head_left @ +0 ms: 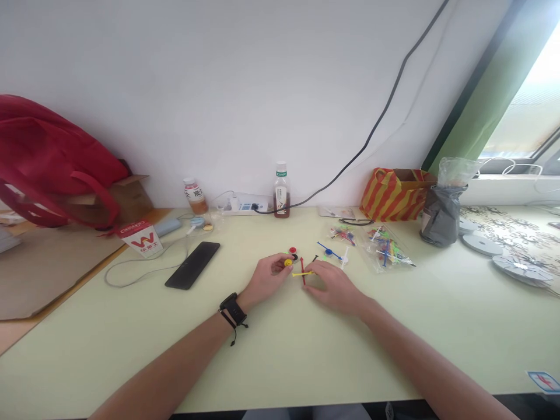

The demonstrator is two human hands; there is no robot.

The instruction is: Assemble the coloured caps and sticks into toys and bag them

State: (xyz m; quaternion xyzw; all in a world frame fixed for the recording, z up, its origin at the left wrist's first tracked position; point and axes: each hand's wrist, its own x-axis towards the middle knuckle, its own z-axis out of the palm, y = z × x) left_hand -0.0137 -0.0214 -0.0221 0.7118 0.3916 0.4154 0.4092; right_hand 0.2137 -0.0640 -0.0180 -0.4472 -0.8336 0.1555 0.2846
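My left hand (270, 277) pinches a small round yellow plastic piece (287, 263) between thumb and fingertips. Close behind it on the tabletop lie a black round piece (294, 257) and a red one (293, 250). My right hand (330, 284) has its fingers closed on the right end of a thin yellow plastic arrow (300, 274). A red arrow (303, 270) crosses it, its lower end by my right thumb. Just beyond those fingers a black arrow (314, 258) partly shows. Farther right are a blue arrow with a round blue centre (328, 252) and a white arrow (345, 258).
Clear bags of coloured plastic parts (387, 251) lie to the right. A black phone (193, 266) and a white-red carton (142, 239) are on the left. Along the wall stand a dark drink bottle (282, 192), a power strip (247, 205) and a striped bag (394, 195).
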